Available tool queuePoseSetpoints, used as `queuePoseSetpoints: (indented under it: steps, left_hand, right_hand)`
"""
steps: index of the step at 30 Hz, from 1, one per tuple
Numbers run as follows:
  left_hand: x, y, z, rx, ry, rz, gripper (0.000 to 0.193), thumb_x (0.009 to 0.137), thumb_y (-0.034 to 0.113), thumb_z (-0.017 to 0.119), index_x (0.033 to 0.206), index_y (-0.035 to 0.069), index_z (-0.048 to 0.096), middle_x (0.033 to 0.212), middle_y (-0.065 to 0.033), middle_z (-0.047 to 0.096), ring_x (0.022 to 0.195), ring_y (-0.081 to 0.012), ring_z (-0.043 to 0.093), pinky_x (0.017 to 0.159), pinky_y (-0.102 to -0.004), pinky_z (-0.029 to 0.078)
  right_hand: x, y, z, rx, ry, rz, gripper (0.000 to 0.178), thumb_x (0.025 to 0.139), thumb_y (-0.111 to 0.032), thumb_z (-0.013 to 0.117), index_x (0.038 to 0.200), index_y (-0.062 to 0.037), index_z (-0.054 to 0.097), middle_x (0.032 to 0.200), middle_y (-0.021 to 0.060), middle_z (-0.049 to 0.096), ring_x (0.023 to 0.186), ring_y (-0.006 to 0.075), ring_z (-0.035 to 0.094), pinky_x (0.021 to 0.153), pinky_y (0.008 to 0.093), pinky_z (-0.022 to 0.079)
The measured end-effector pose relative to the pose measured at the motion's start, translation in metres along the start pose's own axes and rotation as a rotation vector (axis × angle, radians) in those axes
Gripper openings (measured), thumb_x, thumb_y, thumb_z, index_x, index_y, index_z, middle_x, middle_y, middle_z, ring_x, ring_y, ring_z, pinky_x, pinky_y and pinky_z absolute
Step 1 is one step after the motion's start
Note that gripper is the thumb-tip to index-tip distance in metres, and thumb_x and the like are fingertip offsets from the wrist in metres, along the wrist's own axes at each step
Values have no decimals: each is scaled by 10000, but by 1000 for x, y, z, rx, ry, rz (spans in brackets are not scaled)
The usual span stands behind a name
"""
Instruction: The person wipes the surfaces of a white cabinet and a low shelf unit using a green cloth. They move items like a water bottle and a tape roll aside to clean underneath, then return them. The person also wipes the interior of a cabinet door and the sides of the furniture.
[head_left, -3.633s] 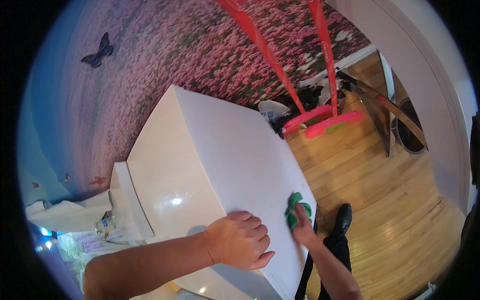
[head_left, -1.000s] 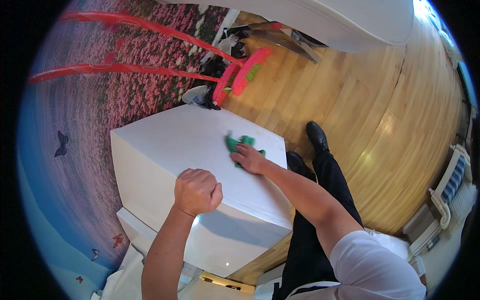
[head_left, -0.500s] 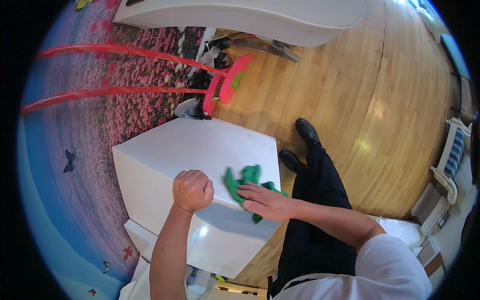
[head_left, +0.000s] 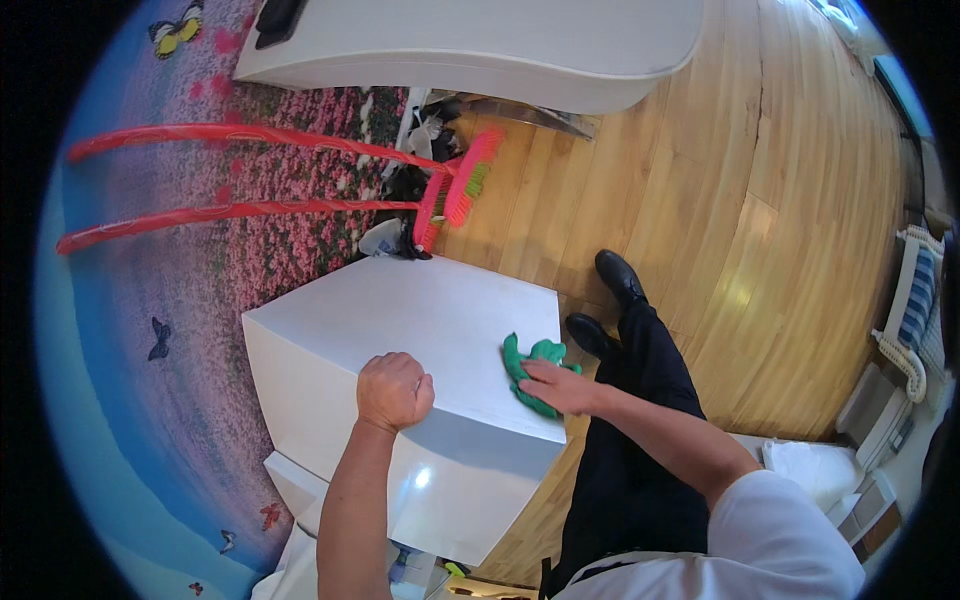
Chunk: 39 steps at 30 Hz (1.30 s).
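Observation:
A white box-shaped cabinet (head_left: 430, 320) stands in front of me, its flat top facing up. My right hand (head_left: 560, 385) presses a crumpled green cloth (head_left: 530, 365) onto the top near its right front corner. My left hand (head_left: 395, 390) is closed in a fist and rests on the front edge of the same top, holding nothing. My dark trousers and black shoes (head_left: 620, 280) show just right of the cabinet.
Two red-handled brooms (head_left: 450, 195) lean against the flowered wall (head_left: 200, 260) behind the cabinet, above a heap of clutter. A white table edge (head_left: 480, 50) runs along the top. Wooden floor (head_left: 760, 220) spreads to the right; white shelves (head_left: 300, 500) sit below the cabinet.
The view has swung round. My right hand with the green cloth has slid across the cabinet top toward its right front corner. My left fist has stayed on the front edge.

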<state>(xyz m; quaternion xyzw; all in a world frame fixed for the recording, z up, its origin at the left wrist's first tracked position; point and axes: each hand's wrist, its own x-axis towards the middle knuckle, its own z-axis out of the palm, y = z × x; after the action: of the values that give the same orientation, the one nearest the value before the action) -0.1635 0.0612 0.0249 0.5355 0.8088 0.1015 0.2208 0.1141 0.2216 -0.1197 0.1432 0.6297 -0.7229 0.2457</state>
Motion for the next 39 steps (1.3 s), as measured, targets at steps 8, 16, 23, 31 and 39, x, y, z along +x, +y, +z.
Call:
queuePoseSetpoints:
  steps: [8, 16, 23, 31, 39]
  left_hand:
    - [3, 4, -4, 52, 2, 28, 135, 760, 158, 689, 672, 93, 610, 756, -105, 645, 723, -328, 653, 681, -446, 535]
    - [5, 5, -1, -26, 37, -44, 62, 796, 124, 662, 797, 63, 671, 802, -129, 685, 739, -359, 669, 706, -479, 547]
    - [1, 3, -2, -36, 41, -27, 36, 785, 91, 669, 804, 65, 685, 775, -125, 701, 712, -347, 678, 685, -458, 545]
    - [10, -4, 0, -61, 43, -11, 69, 706, 124, 677, 763, 88, 659, 770, -99, 679, 713, -320, 675, 698, -429, 554]
    - [21, -13, 5, -33, -90, -6, 180, 742, 224, 611, 761, 57, 675, 770, -118, 713, 713, -319, 724, 706, -446, 607]
  right_hand:
    - [-16, -147, 27, -281, 111, -294, 548, 1021, -246, 655, 1462, 50, 522, 1519, 282, 530, 1466, 496, 447, 1252, 505, 367]
    - [36, -125, 32, -167, 103, -309, 637, 1053, -395, 592, 1472, 76, 502, 1523, 319, 512, 1447, 538, 444, 1267, 523, 337]
    - [-41, -93, 4, -125, 11, -248, 667, 1127, -461, 456, 1503, 89, 491, 1586, 331, 457, 1501, 535, 385, 1282, 543, 295]
    - [170, 85, 1, -375, 13, -327, 507, 1134, -383, 468, 1439, 0, 600, 1569, 273, 510, 1483, 475, 424, 1261, 523, 344]
    - [285, 284, -36, -352, 108, 142, 673, 1107, -544, 446, 1419, 30, 609, 1502, 282, 574, 1426, 431, 502, 1234, 445, 379]
